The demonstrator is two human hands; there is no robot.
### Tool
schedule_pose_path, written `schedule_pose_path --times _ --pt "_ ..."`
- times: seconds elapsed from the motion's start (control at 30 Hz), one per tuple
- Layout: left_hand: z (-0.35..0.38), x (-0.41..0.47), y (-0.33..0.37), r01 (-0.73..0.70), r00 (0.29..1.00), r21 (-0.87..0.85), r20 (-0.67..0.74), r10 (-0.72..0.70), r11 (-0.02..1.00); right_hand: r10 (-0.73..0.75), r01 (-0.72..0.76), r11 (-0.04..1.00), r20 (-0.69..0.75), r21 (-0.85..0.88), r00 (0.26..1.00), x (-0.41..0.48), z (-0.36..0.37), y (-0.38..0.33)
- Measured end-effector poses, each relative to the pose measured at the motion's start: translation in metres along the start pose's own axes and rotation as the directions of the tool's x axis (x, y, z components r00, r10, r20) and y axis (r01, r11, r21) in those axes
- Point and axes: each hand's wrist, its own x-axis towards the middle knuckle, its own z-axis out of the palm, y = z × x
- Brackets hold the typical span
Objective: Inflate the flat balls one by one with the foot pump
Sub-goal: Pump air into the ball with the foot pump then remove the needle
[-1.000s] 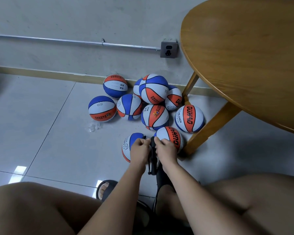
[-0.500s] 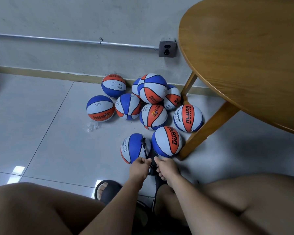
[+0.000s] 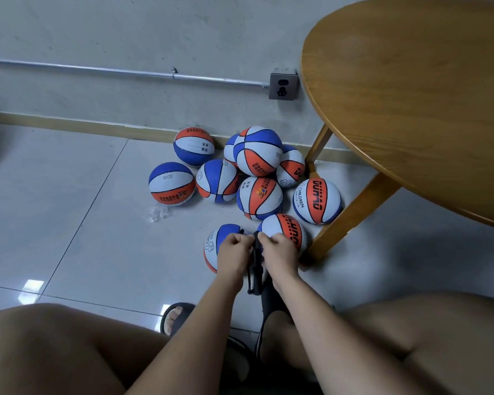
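1. Black pump (image 3: 255,276) is standing on the floor tiles between the person's feet, just in front of the two nearest balls. Its long axis is running up the frame, with the handle end pointing toward the ball heap and the base end toward the person.
2. Left hand (image 3: 234,253) and right hand (image 3: 278,252) are each clenching the handle, one on either side of the shaft.
3. Thin hose (image 3: 241,232) is lying on the blue panel of the near left ball (image 3: 210,249); the join is too small to tell.
4. Near right ball (image 3: 290,228) is sitting just beside a table leg (image 3: 354,212).
5. More balls (image 3: 257,155) are heaping against the wall.
6. Round wooden table (image 3: 411,109) is overhanging on the right; a wall socket (image 3: 283,86) is showing beside it.
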Motion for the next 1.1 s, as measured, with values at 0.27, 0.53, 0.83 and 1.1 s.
schedule_pose_path --times 0.27,0.53,0.83,1.1 --pt "-0.003 -0.004 -0.025 0.019 1.0 0.141 0.02 -0.022 0.99 0.098 -0.097 0.995 0.087 -0.018 0.991 0.0 -0.001 0.035" --pt "-0.008 -0.006 -0.063 0.11 0.994 0.265 -0.016 -0.11 0.958 0.229 -0.211 0.966 0.123 -0.148 0.966 -0.004 -0.009 0.073" --pt "-0.011 -0.01 -0.071 0.168 0.986 0.33 -0.063 -0.156 0.929 0.235 -0.199 0.936 0.096 -0.292 0.967 -0.003 0.001 0.09" --pt "0.004 0.001 0.001 -0.023 0.998 -0.023 -0.058 0.022 0.999 0.033 -0.036 0.996 0.042 0.085 0.999 0.007 0.006 -0.001"
